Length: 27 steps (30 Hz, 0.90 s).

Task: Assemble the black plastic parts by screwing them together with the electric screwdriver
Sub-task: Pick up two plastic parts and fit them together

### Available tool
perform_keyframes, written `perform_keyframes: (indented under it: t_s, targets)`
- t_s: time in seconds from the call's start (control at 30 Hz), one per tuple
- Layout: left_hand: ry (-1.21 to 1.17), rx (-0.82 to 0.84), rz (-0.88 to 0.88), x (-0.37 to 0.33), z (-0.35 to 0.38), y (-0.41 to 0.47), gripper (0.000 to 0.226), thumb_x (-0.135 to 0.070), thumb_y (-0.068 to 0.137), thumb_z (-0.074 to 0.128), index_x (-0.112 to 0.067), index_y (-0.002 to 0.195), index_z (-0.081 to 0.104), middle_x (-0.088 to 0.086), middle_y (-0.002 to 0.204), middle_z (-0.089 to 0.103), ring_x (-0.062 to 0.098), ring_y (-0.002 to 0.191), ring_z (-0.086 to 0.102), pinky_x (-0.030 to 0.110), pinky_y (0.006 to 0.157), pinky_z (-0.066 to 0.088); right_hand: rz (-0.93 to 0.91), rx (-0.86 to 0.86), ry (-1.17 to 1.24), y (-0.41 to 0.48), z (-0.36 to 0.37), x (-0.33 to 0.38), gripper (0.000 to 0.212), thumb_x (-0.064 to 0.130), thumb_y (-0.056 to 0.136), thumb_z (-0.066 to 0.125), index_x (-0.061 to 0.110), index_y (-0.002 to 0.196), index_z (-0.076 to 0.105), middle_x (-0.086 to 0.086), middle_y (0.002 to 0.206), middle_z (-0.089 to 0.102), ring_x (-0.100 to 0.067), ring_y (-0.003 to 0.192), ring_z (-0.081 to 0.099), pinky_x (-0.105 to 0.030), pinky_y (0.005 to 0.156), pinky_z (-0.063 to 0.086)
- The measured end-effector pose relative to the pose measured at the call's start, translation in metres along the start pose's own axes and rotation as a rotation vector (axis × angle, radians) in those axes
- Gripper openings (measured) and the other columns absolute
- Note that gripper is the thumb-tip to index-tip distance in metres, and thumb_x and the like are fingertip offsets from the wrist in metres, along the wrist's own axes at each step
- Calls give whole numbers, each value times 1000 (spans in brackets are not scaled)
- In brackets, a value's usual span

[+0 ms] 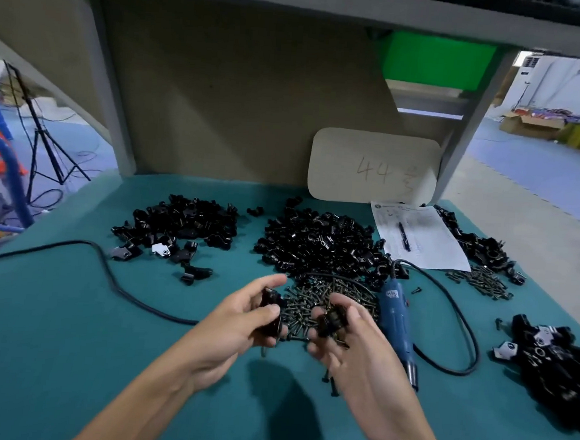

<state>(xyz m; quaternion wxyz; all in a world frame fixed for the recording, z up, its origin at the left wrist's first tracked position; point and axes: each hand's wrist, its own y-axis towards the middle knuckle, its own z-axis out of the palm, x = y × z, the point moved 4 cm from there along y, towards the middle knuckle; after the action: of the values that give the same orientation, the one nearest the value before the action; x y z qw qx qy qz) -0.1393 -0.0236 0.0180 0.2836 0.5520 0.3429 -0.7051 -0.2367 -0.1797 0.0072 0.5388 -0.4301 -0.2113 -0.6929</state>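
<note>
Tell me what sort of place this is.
Probably a factory assembly bench: heaps of small black plastic parts on a teal-covered table, a pile of dark metal screws, and a blue corded electric screwdriver lying beside them.

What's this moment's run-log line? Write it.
left hand: holds black part | right hand: holds second black part | electric screwdriver: lying untouched beside right hand

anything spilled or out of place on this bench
A few stray screws lie on the mat beside the right hand, apart from the main screw pile; another sits right of the electric screwdriver. Nothing else stands out.
</note>
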Motion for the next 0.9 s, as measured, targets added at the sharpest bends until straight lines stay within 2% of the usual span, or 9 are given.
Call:
perform_keyframes:
  t_s: [0.07, 0.2, 0.33, 0.43, 0.5, 0.6, 0.73, 0.83, 0.9]
  targets:
    - [38, -1, 0, 0, 7, -5, 36, -6, 99, 59, -26, 128, 63, 5, 107, 60, 10, 78, 66, 22, 64, 49, -15, 3, -27, -2, 0, 3, 33, 34, 92, 56, 19, 116, 74, -19, 117, 72, -27, 92, 67, -40, 83, 55]
    - [224, -48, 123, -11, 16, -4, 31, -19, 96, 66, -31, 125, 63, -1, 112, 71, 4, 73, 63, 16, 62, 47, -20, 37, 50, 2, -6, 10, 35, 34, 93, 59, 17, 118, 76, -21, 116, 70, -28, 96, 70, -35, 80, 60]
    - [391, -22, 236, -18, 26, 0, 27, -24, 90, 76, -43, 107, 65, -9, 110, 74, 3, 90, 71, 13, 69, 51, 32, 79, 109, 7, -15, 15, 38, 32, 92, 58, 17, 122, 75, -22, 124, 70, -34, 113, 70, -35, 88, 60]
    - [526, -51, 282, -19, 32, 3, 29, -45, 82, 80, -46, 108, 67, -12, 104, 75, 6, 91, 71, 19, 74, 54, 29, 98, 66, 9, -18, 16, 31, 19, 93, 57, 17, 116, 78, -19, 121, 73, -25, 93, 73, -28, 75, 61]
    - [611, -83, 322, -19, 35, 4, 35, -53, 80, 79, -50, 112, 68, -15, 102, 74, 4, 89, 70, 19, 78, 54, 20, 119, -7, 8, -20, 15, 29, 21, 92, 61, 21, 115, 78, -14, 116, 75, -17, 79, 68, -24, 66, 56]
    - [682, -68, 399, -21, 39, 2, 40, -47, 79, 79, -46, 118, 70, -23, 111, 70, -4, 94, 66, 13, 81, 50, -5, 114, -96, 9, -26, 15, 37, 32, 85, 70, 31, 122, 73, -11, 106, 75, -14, 72, 63, -24, 62, 52]
    - [735, 3, 440, -19, 47, -2, 42, -37, 82, 76, -35, 123, 71, -25, 121, 66, 2, 117, 62, 16, 98, 47, -1, 52, -165, 8, -28, 10, 40, 43, 83, 70, 40, 122, 69, -6, 89, 69, -17, 67, 60, -28, 58, 49]
    - [814, -17, 501, -15, 51, -7, 41, -34, 82, 77, -31, 122, 73, -25, 120, 65, 2, 117, 61, 13, 96, 46, 3, -61, -84, 10, -23, 3, 19, 35, 93, 66, 24, 105, 75, -4, 83, 70, -15, 61, 61, -26, 54, 49]
    - [845, -47, 529, -9, 50, -10, 41, -32, 82, 79, -31, 123, 73, -23, 120, 64, 2, 117, 61, 13, 96, 45, 1, -186, -44, 11, -21, -4, 16, 26, 99, 64, 15, 95, 75, -8, 84, 72, -16, 64, 64, -25, 51, 50]
